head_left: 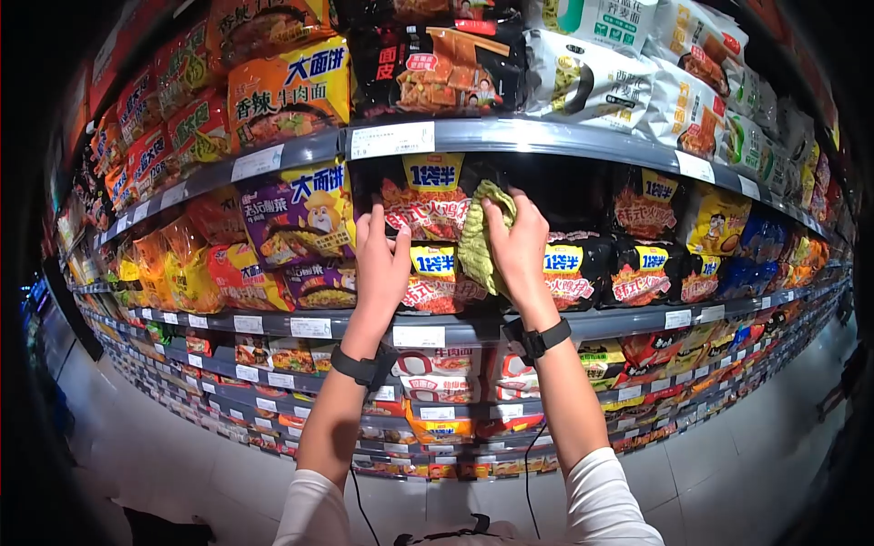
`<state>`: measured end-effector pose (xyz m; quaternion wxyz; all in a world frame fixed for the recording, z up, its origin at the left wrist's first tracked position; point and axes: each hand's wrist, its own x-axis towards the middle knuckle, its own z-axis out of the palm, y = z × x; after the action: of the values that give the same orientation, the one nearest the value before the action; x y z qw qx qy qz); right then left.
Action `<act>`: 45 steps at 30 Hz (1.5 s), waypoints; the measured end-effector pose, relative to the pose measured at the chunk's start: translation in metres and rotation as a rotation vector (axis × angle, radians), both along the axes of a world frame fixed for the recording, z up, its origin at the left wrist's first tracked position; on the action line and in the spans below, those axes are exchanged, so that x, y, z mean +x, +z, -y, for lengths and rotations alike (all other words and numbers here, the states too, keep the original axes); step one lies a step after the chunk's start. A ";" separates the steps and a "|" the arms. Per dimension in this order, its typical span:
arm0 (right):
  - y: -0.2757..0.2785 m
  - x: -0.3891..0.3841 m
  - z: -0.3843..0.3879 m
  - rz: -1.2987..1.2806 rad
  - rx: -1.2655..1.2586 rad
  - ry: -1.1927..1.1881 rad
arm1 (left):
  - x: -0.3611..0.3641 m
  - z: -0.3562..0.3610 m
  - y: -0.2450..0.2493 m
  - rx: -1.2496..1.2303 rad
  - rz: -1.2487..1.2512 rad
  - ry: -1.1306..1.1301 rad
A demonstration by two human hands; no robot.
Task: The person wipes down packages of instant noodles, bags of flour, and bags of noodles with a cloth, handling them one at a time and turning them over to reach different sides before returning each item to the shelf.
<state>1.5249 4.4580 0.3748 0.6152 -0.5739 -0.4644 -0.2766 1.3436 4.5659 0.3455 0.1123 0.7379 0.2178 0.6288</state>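
Green cloth (477, 238) in the raised right hand's grip (517, 238).

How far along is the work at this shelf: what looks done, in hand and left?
Looks done: black plastic packets with yellow labels sit in rows on the grey shelf.
In hand: the right hand holds a crumpled yellow-green cloth; the left hand is at another black packet's edge.
Left, probably: letting go and putting the cloth down. Whether any wiping is finished, I can't tell.
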 end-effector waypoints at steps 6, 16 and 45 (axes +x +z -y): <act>-0.003 -0.001 -0.006 0.063 0.055 -0.020 | 0.007 -0.015 -0.002 -0.082 0.046 -0.202; -0.004 0.006 -0.019 0.125 0.138 -0.029 | 0.012 -0.014 -0.002 0.062 0.031 -0.175; -0.006 0.003 0.008 -0.035 -0.159 0.201 | 0.013 0.003 -0.012 -0.096 0.006 -0.176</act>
<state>1.5278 4.4500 0.3688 0.6003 -0.5761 -0.5294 -0.1657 1.3570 4.5630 0.3333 0.2030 0.7462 0.1816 0.6074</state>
